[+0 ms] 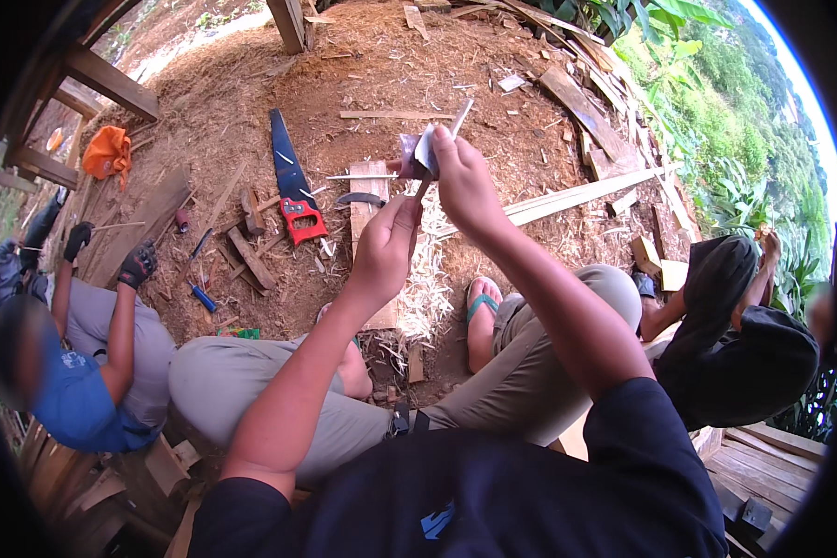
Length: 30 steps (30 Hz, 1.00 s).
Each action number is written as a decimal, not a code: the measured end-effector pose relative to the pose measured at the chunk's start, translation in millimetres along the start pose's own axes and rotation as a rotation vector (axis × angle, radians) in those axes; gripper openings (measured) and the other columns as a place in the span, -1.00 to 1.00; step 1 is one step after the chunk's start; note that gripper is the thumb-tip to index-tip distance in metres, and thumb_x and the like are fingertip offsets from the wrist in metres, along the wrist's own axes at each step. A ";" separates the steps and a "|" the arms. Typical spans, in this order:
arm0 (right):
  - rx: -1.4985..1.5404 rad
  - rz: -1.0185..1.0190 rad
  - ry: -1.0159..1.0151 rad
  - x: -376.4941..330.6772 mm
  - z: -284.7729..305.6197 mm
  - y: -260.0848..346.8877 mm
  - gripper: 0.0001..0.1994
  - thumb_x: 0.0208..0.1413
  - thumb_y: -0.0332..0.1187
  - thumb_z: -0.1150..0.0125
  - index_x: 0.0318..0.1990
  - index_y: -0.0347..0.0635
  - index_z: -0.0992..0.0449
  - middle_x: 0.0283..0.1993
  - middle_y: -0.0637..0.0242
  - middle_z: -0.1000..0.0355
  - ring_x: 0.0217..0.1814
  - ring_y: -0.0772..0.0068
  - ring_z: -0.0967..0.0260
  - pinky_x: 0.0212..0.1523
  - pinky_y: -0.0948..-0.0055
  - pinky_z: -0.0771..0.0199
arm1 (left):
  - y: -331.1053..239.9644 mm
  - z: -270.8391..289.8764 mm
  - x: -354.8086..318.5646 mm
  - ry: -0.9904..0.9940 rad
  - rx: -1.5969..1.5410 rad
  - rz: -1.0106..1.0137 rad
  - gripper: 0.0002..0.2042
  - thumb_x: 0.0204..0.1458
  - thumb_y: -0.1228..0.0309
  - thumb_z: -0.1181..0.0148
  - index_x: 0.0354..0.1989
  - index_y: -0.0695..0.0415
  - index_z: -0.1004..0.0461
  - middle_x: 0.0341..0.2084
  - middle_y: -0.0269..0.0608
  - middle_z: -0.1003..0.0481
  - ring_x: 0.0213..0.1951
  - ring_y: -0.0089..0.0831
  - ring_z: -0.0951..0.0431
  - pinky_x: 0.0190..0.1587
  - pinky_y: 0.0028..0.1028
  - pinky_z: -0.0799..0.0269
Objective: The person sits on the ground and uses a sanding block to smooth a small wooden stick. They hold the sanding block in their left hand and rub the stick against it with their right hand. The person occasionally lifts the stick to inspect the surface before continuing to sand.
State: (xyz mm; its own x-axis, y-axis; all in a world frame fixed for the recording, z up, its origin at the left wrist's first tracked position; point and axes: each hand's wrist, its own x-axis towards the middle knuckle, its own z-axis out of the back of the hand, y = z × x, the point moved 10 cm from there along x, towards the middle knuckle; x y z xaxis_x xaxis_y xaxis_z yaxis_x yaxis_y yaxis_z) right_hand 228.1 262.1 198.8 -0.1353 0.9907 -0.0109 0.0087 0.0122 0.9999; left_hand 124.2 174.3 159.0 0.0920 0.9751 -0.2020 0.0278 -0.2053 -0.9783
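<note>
A thin wooden stick point(462, 113) slants up and away between my hands in front of me. My left hand point(384, 249) is closed round its near end. Farther up, my right hand point(463, 181) pinches a folded sheet point(425, 149), pale on one side and purplish-grey on the other, around the stick. It looks like sandpaper, though its grit is too small to tell. Just beyond my left hand, a dark curved blade point(361, 198) lies across a plank point(366, 223). Another thin pale stick point(363, 177) rests across the same plank.
Left of the plank lies a handsaw point(293, 172) with a red handle. Wood shavings point(425, 288) cover the ground between my feet. A co-worker in blue point(88, 372) sits at left, gloved, holding a thin stick. Another person's dark-trousered legs point(744, 325) are at right. Long strips point(577, 197) lie ahead right.
</note>
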 end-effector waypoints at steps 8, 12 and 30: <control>-0.036 0.009 0.085 0.3 -7.3 -31.7 -0.49 0.57 -0.09 0.40 -0.21 -0.31 -0.42 -0.32 0.15 -0.55 -0.01 0.21 -0.62 0.10 0.26 -0.53 | -0.9 -6.1 1.9 0.030 -0.135 0.022 -0.65 0.49 0.15 0.16 -0.27 0.12 -0.40 -0.66 -0.55 -0.20 -0.60 -0.77 -0.16 -0.55 -0.58 -0.05; 0.135 -0.012 0.013 2.3 -14.7 15.7 -0.51 0.57 -0.11 0.36 -0.21 -0.30 -0.42 -0.30 0.15 -0.58 -0.11 0.27 -0.63 -0.03 0.32 -0.56 | -16.2 8.0 2.4 0.024 -0.136 0.034 -0.65 0.48 0.14 0.15 -0.29 0.10 -0.38 -0.65 -0.58 -0.22 -0.64 -0.75 -0.16 -0.58 -0.59 -0.05; 0.127 -0.038 -0.135 35.1 30.3 12.3 -0.52 0.55 -0.20 0.41 -0.22 -0.32 -0.45 -0.34 0.08 -0.59 -0.18 0.25 -0.64 -0.12 0.35 -0.55 | 3.6 -14.9 -6.5 0.149 -0.209 0.053 -0.60 0.47 0.16 0.24 -0.46 0.04 -0.25 -0.64 -0.53 -0.10 -0.58 -0.66 -0.04 -0.51 -0.52 0.05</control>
State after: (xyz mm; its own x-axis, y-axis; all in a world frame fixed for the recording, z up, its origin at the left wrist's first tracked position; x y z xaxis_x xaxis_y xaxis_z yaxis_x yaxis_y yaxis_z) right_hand 253.5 301.1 210.4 -0.0035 0.9983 -0.0582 0.1322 0.0581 0.9895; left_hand 138.6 165.9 157.4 0.2437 0.9426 -0.2284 0.2230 -0.2837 -0.9326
